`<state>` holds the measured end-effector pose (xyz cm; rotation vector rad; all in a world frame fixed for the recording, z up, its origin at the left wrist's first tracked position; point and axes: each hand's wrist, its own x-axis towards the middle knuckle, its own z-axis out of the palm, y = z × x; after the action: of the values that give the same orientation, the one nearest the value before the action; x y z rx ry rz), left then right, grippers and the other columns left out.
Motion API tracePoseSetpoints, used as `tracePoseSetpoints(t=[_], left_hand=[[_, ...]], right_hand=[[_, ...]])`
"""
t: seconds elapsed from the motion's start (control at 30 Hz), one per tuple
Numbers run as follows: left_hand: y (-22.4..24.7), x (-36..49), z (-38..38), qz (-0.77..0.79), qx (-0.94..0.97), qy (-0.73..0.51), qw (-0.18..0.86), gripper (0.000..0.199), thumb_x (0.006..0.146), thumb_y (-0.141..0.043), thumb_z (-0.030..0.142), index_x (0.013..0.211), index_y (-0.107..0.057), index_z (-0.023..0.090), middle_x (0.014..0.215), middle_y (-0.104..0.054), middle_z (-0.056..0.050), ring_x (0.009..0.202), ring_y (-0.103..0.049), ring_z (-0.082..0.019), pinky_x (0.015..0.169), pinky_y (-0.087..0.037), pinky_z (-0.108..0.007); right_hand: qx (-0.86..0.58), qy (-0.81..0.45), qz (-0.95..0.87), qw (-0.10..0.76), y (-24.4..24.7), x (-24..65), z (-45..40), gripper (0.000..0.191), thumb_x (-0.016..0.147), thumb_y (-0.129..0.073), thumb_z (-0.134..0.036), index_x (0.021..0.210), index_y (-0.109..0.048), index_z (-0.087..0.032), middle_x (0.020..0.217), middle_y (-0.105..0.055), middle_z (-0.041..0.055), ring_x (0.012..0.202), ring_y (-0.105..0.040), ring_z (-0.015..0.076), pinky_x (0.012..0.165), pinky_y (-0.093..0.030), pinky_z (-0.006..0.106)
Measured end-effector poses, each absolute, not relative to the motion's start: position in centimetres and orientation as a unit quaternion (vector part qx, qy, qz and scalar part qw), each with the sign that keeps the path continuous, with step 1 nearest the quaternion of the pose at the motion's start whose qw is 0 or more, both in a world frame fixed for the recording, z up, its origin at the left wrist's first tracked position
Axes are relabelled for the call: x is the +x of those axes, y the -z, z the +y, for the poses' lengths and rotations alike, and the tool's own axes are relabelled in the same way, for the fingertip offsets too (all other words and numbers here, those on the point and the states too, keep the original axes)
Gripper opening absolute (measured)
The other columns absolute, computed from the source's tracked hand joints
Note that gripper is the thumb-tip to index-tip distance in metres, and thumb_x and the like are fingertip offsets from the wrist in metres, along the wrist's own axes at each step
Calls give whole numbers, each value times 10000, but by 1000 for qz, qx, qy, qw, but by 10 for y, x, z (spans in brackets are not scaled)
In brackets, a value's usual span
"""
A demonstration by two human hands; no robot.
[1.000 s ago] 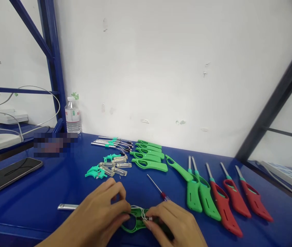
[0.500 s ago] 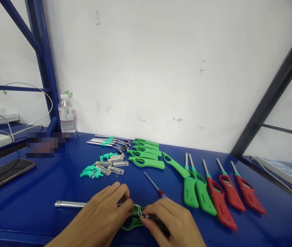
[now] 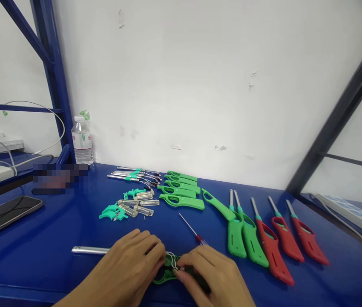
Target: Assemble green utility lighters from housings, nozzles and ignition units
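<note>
"One blue table [image 3: 56, 230] fills the lower half of the frame. What is recorded on it, largest first?"

"Two bare hands at bottom centre: the left hand [image 3: 140, 258] and the right hand [image 3: 213, 268], facing one another. Right of centre are finished-looking lighters, two green ones [image 3: 236, 238] and three red ones [image 3: 277, 260]. At mid-frame, a row of green shells [image 3: 182, 202] lies against the far side."

"And the piece being handled?"

"A green shell half [image 3: 165, 280], bottom centre, between the two sets of fingers. Its long axis appears to run left to right across the frame. The ring end is by the left fingers; the rest goes under the right hand and is hidden."

"State of the fingers?"

"Left: curled inward, tips at the ring end. Their hold is covered by the knuckles; I cannot tell whether they grip. Right: thumb and forefinger nearly together, apparently pinching a small pale-ended part [image 3: 181, 268] over the shell."

"Anything smaller attached or adjacent?"

"A metal tube [image 3: 90, 250] shows at lower left, emerging from behind the left forearm and pointing left, roughly in line with the shell. A thin screwdriver [image 3: 189, 226] lies slantwise just beyond the right hand, its handle towards the knuckles. Smallest, the white wires [image 3: 172, 259] loop over the shell in the gap between the hands."

"Which hand is nearer those wires?"

"The right. Its thumb and forefinger are right beside the loop, on its right; the left fingertips are close on the other side."
</note>
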<state>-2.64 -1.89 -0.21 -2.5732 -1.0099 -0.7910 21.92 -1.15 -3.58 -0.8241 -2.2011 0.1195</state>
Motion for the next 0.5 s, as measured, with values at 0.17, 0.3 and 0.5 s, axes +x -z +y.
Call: tracePoseSetpoints(t=[0.17,0.3,0.5], left_hand=[[4,-27,-18,-344,-888,270,140,315,1051,-391,9,933,-551,253,845,-677,41,697,-615,-197,720,-407,-349],[4,-27,-17,-341,-892,257,151,327,1072,-359,20,949,-558,248,859,-681,33,706,-628,-199,707,-417,-356],[3,-25,-17,-342,-885,273,158,318,1068,-360,19,929,-531,248,827,-654,33,678,-617,-188,673,-422,-338]], right_hand=[[-325,-50,-863,384,36,219,-13,144,1150,-598,-368,1090,-706,-294,926,-802,-41,786,-775,165,734,-561,263],[-328,-49,-862,383,34,218,-12,158,1160,-577,-373,1090,-695,-295,922,-794,-40,791,-772,167,728,-552,261],[-329,-51,-863,381,33,218,-13,155,1161,-575,-374,1093,-690,-295,923,-788,-40,786,-768,166,734,-554,261]])
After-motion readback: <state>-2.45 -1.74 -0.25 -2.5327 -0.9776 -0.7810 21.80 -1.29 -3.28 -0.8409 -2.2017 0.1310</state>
